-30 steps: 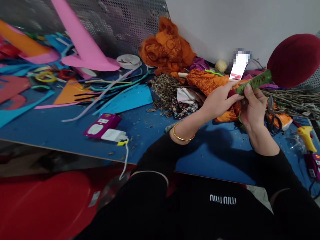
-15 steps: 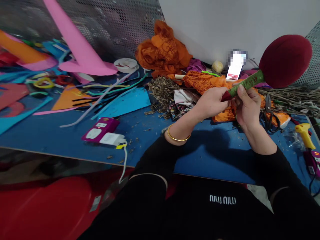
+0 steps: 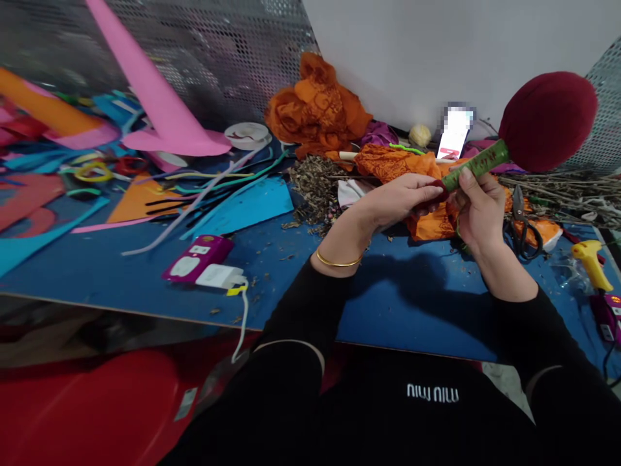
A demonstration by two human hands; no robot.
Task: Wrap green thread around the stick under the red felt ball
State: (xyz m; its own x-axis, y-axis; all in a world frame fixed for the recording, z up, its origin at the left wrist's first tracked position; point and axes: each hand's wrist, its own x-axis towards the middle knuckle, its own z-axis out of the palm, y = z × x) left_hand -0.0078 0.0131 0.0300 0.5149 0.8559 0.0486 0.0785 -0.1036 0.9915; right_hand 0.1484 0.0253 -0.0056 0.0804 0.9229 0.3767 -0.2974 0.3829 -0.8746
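Note:
A mallet-like thing [image 3: 548, 122] is held up above the table's right half. It has a large rounded dark-red cloth head, a green handle with dark red marks, and a small red lower end. My right hand [image 3: 481, 210] grips the green handle, its thumb lying along the near side. At the lower end, my left hand [image 3: 398, 199] closes over the red tip, which its fingers partly hide. Bunched orange cloth [image 3: 395, 165] lies just behind both hands. Black-handled scissors [image 3: 526, 236] rest to the right of my right hand.
A lit phone [image 3: 452, 136] leans against the pale board. Dry twigs [image 3: 572, 194] lie at the back right, near a yellow glue gun [image 3: 592, 262]. On the left are a purple power socket [image 3: 198, 259], a pink cone hat [image 3: 165, 97] and foam scraps. A red chair [image 3: 97, 408] stands below.
My left hand has turned and slid round the lower red end, its fingers now lying over the tip. The mallet-like thing has shifted slightly; my right hand keeps its grip.

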